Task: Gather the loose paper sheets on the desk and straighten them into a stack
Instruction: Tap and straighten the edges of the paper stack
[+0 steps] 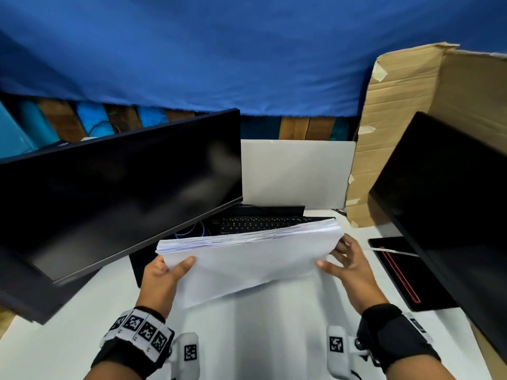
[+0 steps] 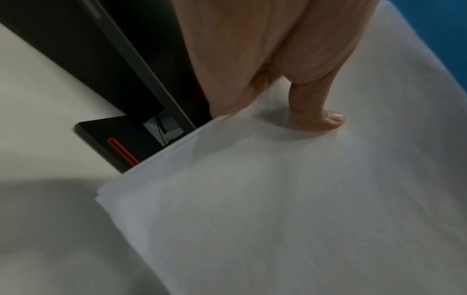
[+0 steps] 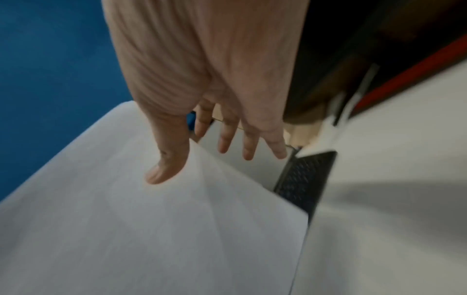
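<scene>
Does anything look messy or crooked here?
Yes. The paper stack is held up tilted, and its top edge is fanned out, sheets not lined up yet. The left hand grips one end; the right hand has straight fingers beside the other. The monitor on the left also sits slanted.

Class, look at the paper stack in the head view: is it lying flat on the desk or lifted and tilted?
Lifted and tilted. The paper stack is held off the desk between left hand and right hand, its right end higher.
</scene>
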A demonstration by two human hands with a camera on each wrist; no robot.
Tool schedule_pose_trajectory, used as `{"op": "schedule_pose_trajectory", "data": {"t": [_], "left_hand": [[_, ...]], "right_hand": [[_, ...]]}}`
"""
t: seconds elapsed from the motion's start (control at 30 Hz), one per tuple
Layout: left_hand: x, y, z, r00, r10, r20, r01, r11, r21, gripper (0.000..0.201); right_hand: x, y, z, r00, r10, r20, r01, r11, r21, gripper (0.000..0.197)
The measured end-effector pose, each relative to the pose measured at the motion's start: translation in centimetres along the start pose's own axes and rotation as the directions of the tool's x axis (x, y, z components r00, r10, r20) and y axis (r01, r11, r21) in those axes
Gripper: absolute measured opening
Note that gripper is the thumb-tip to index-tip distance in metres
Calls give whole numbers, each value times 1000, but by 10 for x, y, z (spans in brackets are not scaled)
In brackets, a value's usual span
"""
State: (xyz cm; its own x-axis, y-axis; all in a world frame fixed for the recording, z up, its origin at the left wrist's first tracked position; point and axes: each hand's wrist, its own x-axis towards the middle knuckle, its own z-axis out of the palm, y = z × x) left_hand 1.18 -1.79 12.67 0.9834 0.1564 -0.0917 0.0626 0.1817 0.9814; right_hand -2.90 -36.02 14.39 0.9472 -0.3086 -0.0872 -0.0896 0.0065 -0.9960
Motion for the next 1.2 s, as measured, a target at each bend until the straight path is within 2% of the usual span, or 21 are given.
{"op": "schedule_pose_trajectory", "data": {"t": [0.13, 0.23, 0.37, 0.47, 0.57, 0.67, 0.73, 0.83, 0.9, 0.97, 1.1, 1.2], "left_hand": [[0, -9, 5, 996, -35, 77, 34, 999, 5, 20], [1, -11, 4, 995, -32, 94, 32, 999, -3, 19], [6, -10, 1, 998, -8, 69, 7, 1000, 9, 14], [8, -15, -2, 995, -29, 93, 25, 999, 48, 15], [6, -36, -5, 991, -68, 112, 54, 991, 122, 28], [2, -46, -2, 992, -83, 96, 64, 980, 187, 28], [1, -39, 4, 993, -67, 97, 48, 981, 187, 24], [4, -27, 6, 997, -8, 82, -5, 988, 156, 26], [5, -22, 5, 997, 24, 73, -35, 987, 155, 28], [3, -25, 3, 998, 28, 65, -38, 985, 168, 27], [-2, -40, 1, 996, -61, 70, 43, 971, 235, 32], [-3, -41, 5, 996, -83, 38, 73, 973, 217, 31]], "right_hand": [[-1, 30, 16, 998, 64, -5, -63, 990, 127, 57], [-3, 33, 20, 998, 15, -67, -9, 996, 90, 24], [-4, 25, 21, 993, -64, -102, 69, 996, 48, 24], [-6, 34, 19, 992, -51, -115, 54, 998, 25, 19], [-11, 55, 19, 995, 57, -80, -62, 996, -58, 20], [-12, 67, 23, 979, 140, -150, -158, 981, -113, 34], [-8, 64, 26, 983, 94, -161, -108, 991, -80, 26], [-6, 48, 28, 986, 19, -166, -17, 1000, 11, 34], [-7, 43, 27, 988, -26, -153, 32, 999, 39, 19], [-10, 51, 24, 989, -5, -148, 8, 1000, 17, 6], [-17, 67, 21, 989, 55, -139, -62, 997, -41, 38], [-14, 67, 24, 983, 57, -174, -68, 996, -59, 20]]}}
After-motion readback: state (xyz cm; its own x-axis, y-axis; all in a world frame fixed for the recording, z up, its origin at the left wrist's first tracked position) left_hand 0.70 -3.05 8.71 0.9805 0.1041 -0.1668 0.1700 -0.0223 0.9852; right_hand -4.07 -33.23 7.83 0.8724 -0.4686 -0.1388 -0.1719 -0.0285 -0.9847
